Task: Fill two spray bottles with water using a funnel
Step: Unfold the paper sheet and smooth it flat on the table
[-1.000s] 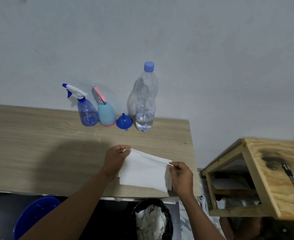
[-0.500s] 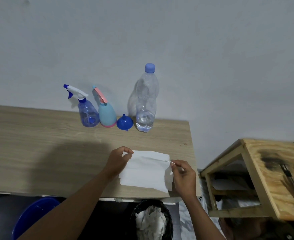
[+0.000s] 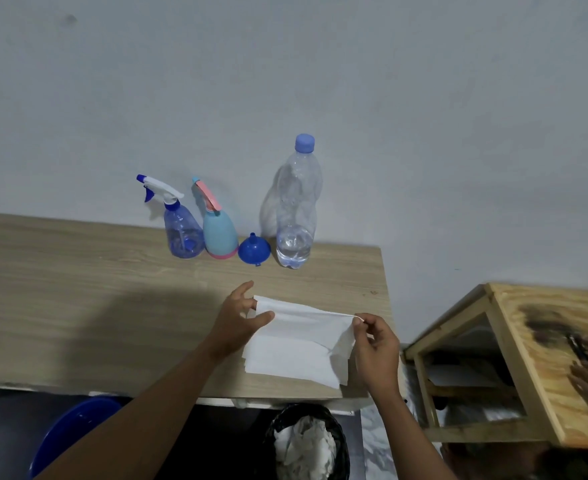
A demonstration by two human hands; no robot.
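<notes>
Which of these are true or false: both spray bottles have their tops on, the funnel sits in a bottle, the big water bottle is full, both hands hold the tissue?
1. Both spray bottles, the clear blue spray bottle and the light blue spray bottle, wear their trigger tops. True.
2. The blue funnel sits in a bottle neck. False: it lies on the wooden table, between the light blue spray bottle and the water bottle.
3. The water bottle is full. False: water fills only its bottom part; it is capped.
4. The left hand and right hand both pinch the white tissue. True.
</notes>
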